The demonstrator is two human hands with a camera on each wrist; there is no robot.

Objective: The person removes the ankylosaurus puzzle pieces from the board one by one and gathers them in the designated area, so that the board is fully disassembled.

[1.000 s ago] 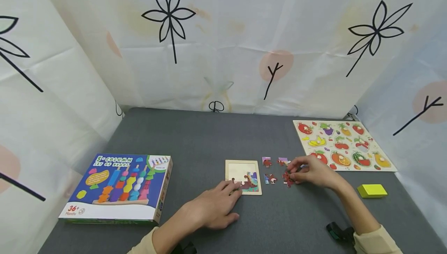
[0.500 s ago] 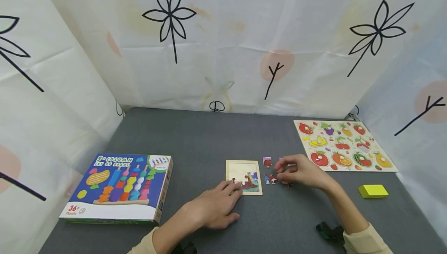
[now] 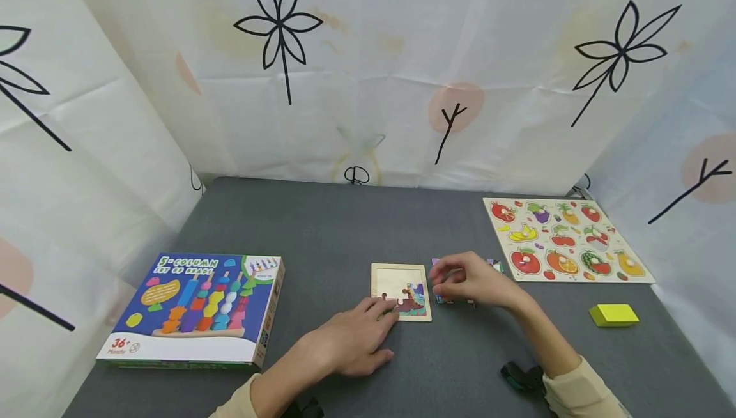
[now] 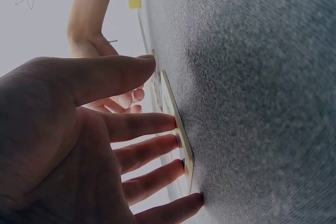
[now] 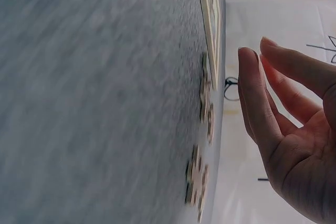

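Straight fingers of my left hand (image 3: 354, 340) rest on the near left edge of a small wooden puzzle tray (image 3: 381, 268); the left wrist view shows the fingertips (image 4: 181, 166) touching its rim. Part of a brown animal picture is fitted in the tray's lower right. Just right of the tray, my right hand (image 3: 471, 280) hovers over loose jigsaw pieces (image 3: 496, 265), mostly hidden beneath it in the head view. In the right wrist view, its fingers are loosely bent with nothing between them, and the jigsaw pieces (image 5: 195, 177) lie on the table apart from the hand.
A blue bead-set box (image 3: 195, 303) lies at the left. At the back right is a fruit peg puzzle board (image 3: 546, 252), with a yellow block (image 3: 613, 315) in front of it. Printed cloth (image 3: 368, 85) stands around the grey table (image 3: 322, 220).
My right hand has moved left, from the rightmost jigsaw pieces to over the ones closest to the tray, covering them. The left hand has stayed in place.
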